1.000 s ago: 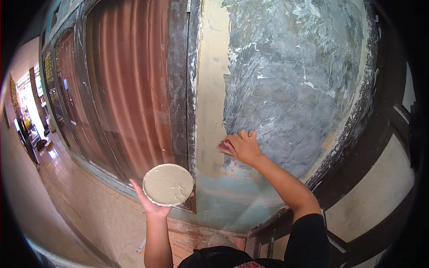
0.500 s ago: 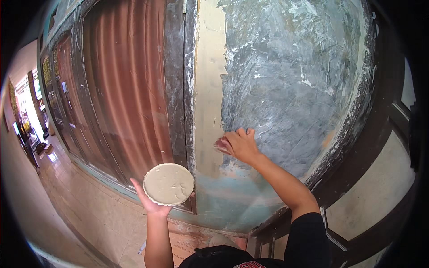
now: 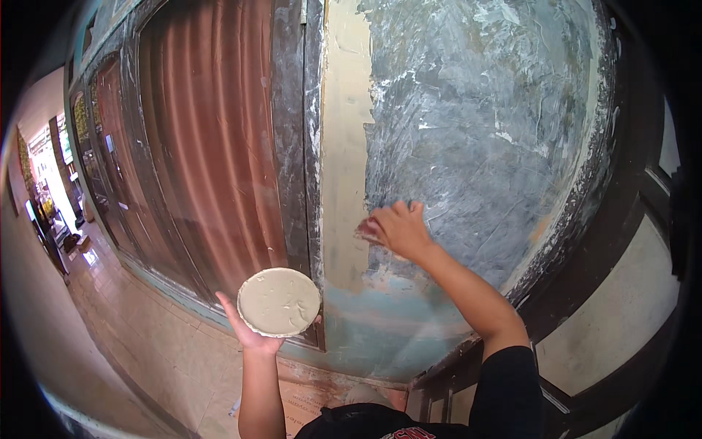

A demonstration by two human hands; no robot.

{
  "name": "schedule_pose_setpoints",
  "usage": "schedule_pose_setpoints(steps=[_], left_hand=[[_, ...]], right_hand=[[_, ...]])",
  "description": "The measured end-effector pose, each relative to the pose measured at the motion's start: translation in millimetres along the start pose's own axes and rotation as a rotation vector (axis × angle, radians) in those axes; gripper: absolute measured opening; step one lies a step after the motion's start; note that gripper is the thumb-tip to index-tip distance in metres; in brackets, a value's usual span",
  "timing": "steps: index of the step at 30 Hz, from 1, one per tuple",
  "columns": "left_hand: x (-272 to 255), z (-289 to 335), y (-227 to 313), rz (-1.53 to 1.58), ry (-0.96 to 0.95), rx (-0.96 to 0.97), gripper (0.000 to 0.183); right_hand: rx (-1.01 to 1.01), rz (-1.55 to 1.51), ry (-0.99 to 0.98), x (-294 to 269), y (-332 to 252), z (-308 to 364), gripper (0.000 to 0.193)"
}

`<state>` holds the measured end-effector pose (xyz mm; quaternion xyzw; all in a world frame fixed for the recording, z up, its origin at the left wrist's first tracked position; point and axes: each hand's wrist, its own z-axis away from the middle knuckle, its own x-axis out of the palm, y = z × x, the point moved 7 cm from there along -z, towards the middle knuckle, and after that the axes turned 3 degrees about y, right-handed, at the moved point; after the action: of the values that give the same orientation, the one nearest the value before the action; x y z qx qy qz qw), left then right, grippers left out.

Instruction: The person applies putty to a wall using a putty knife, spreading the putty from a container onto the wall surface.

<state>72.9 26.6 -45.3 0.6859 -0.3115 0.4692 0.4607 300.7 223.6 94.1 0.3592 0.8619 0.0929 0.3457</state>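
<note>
On my left hand [image 3: 257,339] rests a round tub [image 3: 279,301] filled with smooth beige putty; my palm is under it, with the thumb along its left side and a fingertip at its right. My right hand [image 3: 401,230] pinches a small reddish-brown putty scraper [image 3: 369,231] by its edge. That scraper is against the beige coated strip [image 3: 346,168] of the wall, near where it meets the mottled grey patch [image 3: 475,146]. Beneath the strip the wall is bare turquoise [image 3: 365,322].
Left of the strip stands a dark window frame [image 3: 292,132] with a reddish-brown curtain [image 3: 212,146] behind glass. A dark wooden frame [image 3: 621,219] borders the right side. Below lie floor tiles [image 3: 175,366] and printed cardboard [image 3: 296,402].
My right hand and the scraper have shifted slightly right in the picture. The tub and left hand sit almost as before, and the whole view has moved a little.
</note>
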Motion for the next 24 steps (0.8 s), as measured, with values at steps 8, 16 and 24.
schedule_pose_setpoints(steps=[8,16,24], left_hand=[[18.5,7.5,-1.8,-0.05,-0.116,-0.039,0.108],[0.0,-0.2,-16.1,0.124,0.064,-0.072,0.109],[6.9,4.4,-10.0,-0.037,-0.043,-0.061,0.108]], right_hand=[[0.291,-0.105,0.3,-49.4,42.6,-15.2,0.027],[-0.074,0.069,-0.037,47.2,-23.7,56.5,0.029],[0.285,0.052,0.374,-46.4,46.3,-21.2,0.027]])
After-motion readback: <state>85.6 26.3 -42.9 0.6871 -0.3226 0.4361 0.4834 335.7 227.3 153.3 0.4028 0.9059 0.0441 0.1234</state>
